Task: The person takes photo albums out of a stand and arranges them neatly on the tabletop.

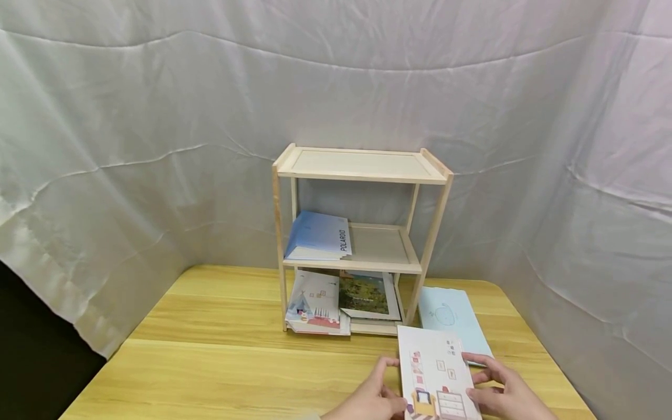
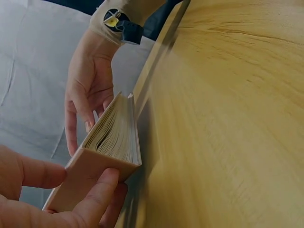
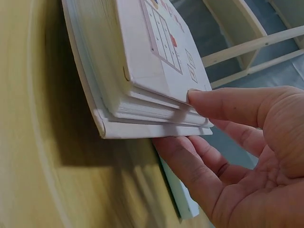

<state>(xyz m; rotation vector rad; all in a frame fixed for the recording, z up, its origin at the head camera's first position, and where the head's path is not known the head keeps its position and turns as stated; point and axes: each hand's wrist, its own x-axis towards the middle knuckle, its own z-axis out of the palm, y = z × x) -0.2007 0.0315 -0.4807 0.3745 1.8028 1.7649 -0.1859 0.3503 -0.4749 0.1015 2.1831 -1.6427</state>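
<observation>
A thick book point(image 1: 431, 373) with a white illustrated cover is between both hands near the table's front edge. My left hand point(image 1: 375, 394) grips it along the spine point(image 2: 90, 173), fingertips against the spine and its lower edge. On the opposite side my right hand point(image 1: 501, 388) pinches the page edge, thumb on the front cover and fingers beneath the back cover. The right wrist view shows the book's pages point(image 3: 142, 107) slightly parted and a shadow on the table below. A light blue book point(image 1: 454, 321) lies flat just behind the right hand, partly overlapped by the white book.
A wooden three-tier shelf point(image 1: 362, 164) stands at the back middle. Its middle tier holds a blue book marked POLAROID point(image 1: 320, 233). On the bottom tier lean a white illustrated book point(image 1: 315, 300) and one with a landscape cover point(image 1: 367, 294). Grey curtains point(image 1: 157, 116) surround the table point(image 1: 210, 361).
</observation>
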